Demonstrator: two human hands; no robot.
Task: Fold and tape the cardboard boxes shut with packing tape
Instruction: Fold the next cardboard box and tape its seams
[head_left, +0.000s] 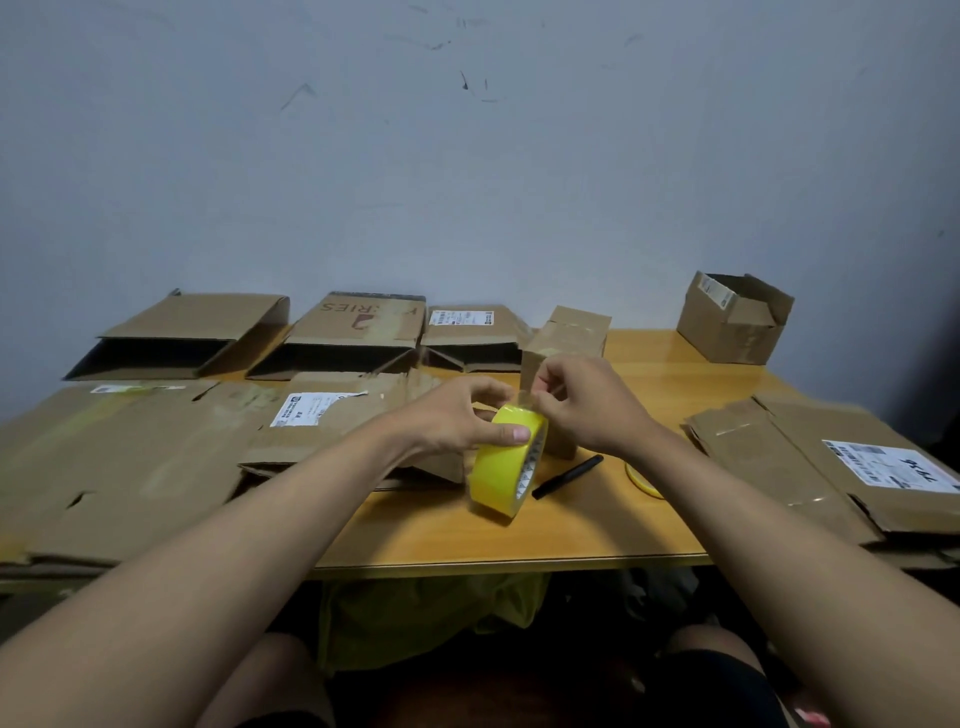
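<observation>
Left grip (457, 415) wraps tape roll (506, 462), right grip (582, 405) pinching its end

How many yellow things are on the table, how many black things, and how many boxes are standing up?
Yellow things: 2, the big tape roll held in both hands and a thin tape ring.
Black things: 1, a pen.
Standing boxes: 2, a small taped box and an open box.
Total: 5.

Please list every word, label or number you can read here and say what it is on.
"RIES", upside down in red, partly covered: flattened box at the back.
Large dark handwriting on the label of the flat cardboard on the right: not legible.
Shipping labels on the back box, the middle cardboard and the open box: too small.
</observation>
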